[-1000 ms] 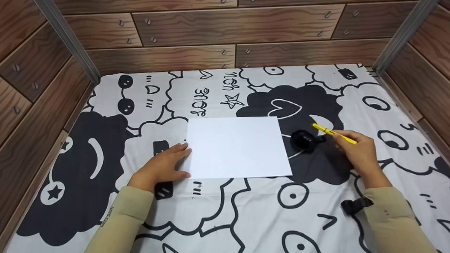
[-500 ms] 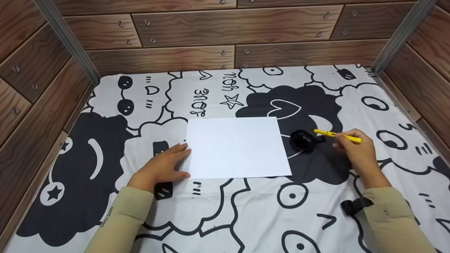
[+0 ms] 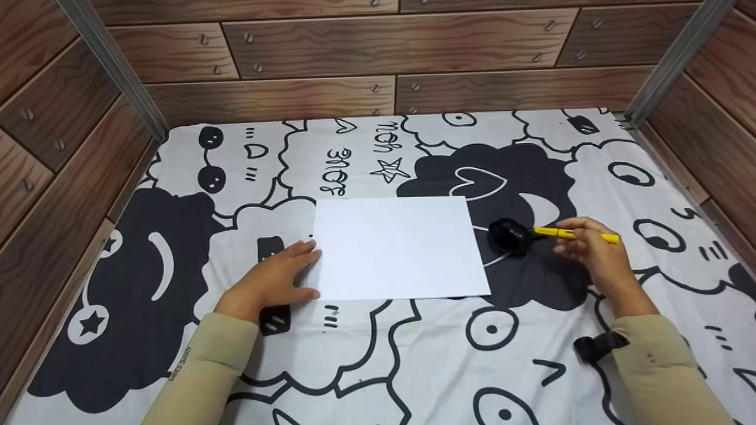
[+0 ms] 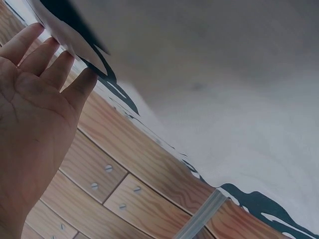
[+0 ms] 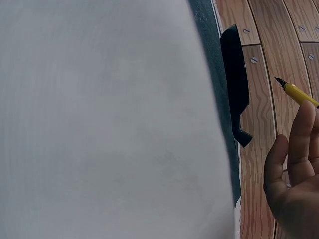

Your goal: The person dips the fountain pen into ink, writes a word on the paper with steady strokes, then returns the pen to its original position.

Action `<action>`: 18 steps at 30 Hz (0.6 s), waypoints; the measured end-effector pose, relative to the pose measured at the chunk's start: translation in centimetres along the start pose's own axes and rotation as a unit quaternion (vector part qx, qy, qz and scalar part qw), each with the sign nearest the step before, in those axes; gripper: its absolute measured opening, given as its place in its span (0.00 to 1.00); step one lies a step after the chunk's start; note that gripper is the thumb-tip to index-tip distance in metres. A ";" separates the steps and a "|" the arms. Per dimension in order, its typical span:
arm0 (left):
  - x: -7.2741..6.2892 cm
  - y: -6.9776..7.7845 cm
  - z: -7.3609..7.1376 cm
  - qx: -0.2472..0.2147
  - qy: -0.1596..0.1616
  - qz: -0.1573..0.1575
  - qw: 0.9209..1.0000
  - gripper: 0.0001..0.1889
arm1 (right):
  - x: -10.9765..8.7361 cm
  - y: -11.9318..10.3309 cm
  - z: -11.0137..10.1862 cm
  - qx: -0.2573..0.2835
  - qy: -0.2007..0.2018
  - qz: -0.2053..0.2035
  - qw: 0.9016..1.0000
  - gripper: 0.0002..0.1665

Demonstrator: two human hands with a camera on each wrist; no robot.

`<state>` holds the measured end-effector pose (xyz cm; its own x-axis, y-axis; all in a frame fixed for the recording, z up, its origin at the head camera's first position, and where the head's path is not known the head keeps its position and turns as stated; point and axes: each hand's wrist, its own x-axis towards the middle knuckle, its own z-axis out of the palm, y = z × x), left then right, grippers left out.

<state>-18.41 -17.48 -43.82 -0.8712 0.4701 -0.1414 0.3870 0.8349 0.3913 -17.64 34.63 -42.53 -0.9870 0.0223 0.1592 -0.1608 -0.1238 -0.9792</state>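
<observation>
A blank white sheet of paper (image 3: 401,248) lies on the patterned cloth. My left hand (image 3: 269,280) rests at its left edge, fingertips and thumb right at the border. In the left wrist view that hand (image 4: 40,119) shows extended fingers. My right hand (image 3: 605,254) pinches a yellow pen (image 3: 579,235) just right of a small round black dish (image 3: 509,236) with a short handle. From above, the pen's front end overlaps the dish's handle. The right wrist view shows the pen's pointed black tip (image 5: 280,81) apart from the dish (image 5: 234,74).
Black-and-white cartoon cloth (image 3: 354,348) covers the work surface. Wood-patterned panels (image 3: 390,47) stand behind and at both sides, with grey corner posts (image 3: 112,65). A black strap device (image 3: 598,345) sits at the right sleeve's cuff.
The right hand has turned the pen from a slant to nearly level, its tip dropping from above the dish's right side to its handle. Left hand, paper and dish have stayed put.
</observation>
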 end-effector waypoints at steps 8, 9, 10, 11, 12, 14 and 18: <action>-0.1 0.2 -0.1 -0.002 -0.003 -0.010 1.000 0.40 | 0.0 0.0 -0.4 -0.030 -0.063 -0.006 0.998 0.26; 0.0 0.2 -0.1 -0.002 -0.003 -0.011 1.000 0.40 | 0.0 0.0 -0.4 -0.031 -0.067 -0.005 0.997 0.26; 0.0 0.2 -0.1 -0.001 -0.003 -0.010 1.000 0.40 | 0.0 -0.1 -0.4 -0.030 -0.069 -0.003 0.997 0.26; 0.0 0.2 -0.1 -0.001 -0.002 -0.010 1.000 0.40 | 0.0 -0.1 -0.3 -0.030 -0.068 0.000 0.997 0.25; 0.0 0.2 -0.1 0.000 -0.002 -0.010 1.000 0.40 | 0.0 -0.1 -0.3 -0.034 -0.065 0.003 0.997 0.24; 0.0 0.1 -0.1 0.001 -0.002 -0.008 1.000 0.40 | 0.0 -0.1 -0.3 -0.057 -0.052 0.013 0.997 0.21; 0.0 0.1 -0.1 0.001 -0.002 -0.006 1.000 0.40 | 0.2 0.0 -0.3 -0.127 -0.026 0.022 0.991 0.17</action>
<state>-18.38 -17.42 -43.73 -0.8748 0.4610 -0.1489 0.3772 0.8411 0.3877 -17.83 34.91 -42.54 -0.9929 -0.0305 0.1152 -0.1183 0.1304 -0.9844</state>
